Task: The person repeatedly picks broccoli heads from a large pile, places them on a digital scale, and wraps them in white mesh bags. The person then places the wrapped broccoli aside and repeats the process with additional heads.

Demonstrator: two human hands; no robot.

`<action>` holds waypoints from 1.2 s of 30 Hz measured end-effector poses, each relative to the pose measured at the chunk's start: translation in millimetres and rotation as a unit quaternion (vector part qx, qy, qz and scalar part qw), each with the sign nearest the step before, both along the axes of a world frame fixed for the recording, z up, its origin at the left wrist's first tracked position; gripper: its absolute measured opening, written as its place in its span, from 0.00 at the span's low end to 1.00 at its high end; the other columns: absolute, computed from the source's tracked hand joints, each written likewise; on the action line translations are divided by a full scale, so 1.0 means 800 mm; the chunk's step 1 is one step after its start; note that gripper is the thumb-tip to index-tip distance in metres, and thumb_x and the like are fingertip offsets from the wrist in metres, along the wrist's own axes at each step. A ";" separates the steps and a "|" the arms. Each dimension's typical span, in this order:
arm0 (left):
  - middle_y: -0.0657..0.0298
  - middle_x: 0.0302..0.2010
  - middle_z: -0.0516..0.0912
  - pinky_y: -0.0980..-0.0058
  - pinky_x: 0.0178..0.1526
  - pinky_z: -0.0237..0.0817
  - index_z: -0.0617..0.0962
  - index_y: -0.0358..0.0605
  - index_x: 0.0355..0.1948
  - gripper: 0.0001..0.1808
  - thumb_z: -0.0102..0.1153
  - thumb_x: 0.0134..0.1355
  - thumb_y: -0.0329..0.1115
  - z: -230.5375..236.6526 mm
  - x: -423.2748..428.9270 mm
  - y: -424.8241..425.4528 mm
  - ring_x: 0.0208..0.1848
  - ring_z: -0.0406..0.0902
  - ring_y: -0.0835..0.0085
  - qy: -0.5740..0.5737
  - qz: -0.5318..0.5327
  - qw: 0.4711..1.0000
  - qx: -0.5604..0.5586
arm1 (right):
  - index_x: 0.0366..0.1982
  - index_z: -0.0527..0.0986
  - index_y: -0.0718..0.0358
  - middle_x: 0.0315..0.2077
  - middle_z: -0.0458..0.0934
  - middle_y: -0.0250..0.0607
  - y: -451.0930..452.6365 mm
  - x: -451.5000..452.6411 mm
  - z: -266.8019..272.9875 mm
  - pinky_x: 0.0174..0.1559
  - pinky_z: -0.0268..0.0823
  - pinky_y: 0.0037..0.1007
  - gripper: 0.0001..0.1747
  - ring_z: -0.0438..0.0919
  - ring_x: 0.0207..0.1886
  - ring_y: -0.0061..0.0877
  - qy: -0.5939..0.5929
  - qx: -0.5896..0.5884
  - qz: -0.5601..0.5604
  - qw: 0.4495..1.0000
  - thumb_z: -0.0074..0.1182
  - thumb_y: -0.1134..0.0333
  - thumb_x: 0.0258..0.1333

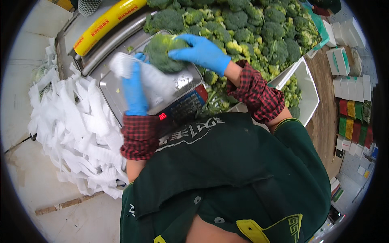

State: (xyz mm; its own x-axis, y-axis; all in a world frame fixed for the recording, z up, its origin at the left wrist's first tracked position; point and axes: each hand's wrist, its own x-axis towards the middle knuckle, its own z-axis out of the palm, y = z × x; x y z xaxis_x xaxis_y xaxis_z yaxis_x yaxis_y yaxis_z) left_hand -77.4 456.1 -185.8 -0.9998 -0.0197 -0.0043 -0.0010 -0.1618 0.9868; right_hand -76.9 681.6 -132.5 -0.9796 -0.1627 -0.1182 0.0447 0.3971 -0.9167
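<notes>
My left hand, in a blue glove, grips a white foam net sleeve that is blurred and hangs over the metal pan of a digital scale. My right hand, also gloved in blue, holds a broccoli head by its right side above the pan. The fingertips of my left hand are close to the broccoli; whether they touch it is unclear. A red lit display shows at the scale's front edge, near my left cuff.
A large heap of broccoli lies beyond my right hand. White foam sleeves are piled at the left. A yellow film roll lies behind the scale. A white bin with broccoli stands at the right, by a brown floor.
</notes>
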 end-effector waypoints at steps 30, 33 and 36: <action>0.61 0.38 0.83 0.78 0.44 0.68 0.79 0.35 0.46 0.16 0.57 0.62 0.36 0.059 0.035 -0.218 0.41 0.79 0.75 0.051 -0.022 0.973 -0.222 | 0.41 0.76 0.54 0.30 0.77 0.42 -0.114 0.243 -0.156 0.36 0.71 0.40 0.12 0.78 0.35 0.41 0.103 0.225 0.230 0.941 0.51 0.59 0.57; 0.56 0.39 0.84 0.75 0.46 0.68 0.80 0.35 0.43 0.13 0.45 0.63 0.27 0.021 0.063 -0.338 0.40 0.80 0.71 0.047 0.060 0.863 -0.499 | 0.39 0.75 0.55 0.28 0.75 0.43 -0.123 0.253 -0.173 0.33 0.70 0.42 0.11 0.76 0.32 0.43 0.102 0.222 0.227 0.943 0.50 0.60 0.56; 0.52 0.39 0.83 0.68 0.49 0.68 0.79 0.36 0.42 0.11 0.47 0.62 0.28 -0.043 0.105 -0.398 0.41 0.80 0.62 0.152 0.124 0.775 -0.601 | 0.38 0.75 0.56 0.30 0.75 0.46 -0.123 0.255 -0.171 0.34 0.70 0.44 0.11 0.77 0.34 0.44 0.099 0.232 0.229 0.940 0.49 0.59 0.57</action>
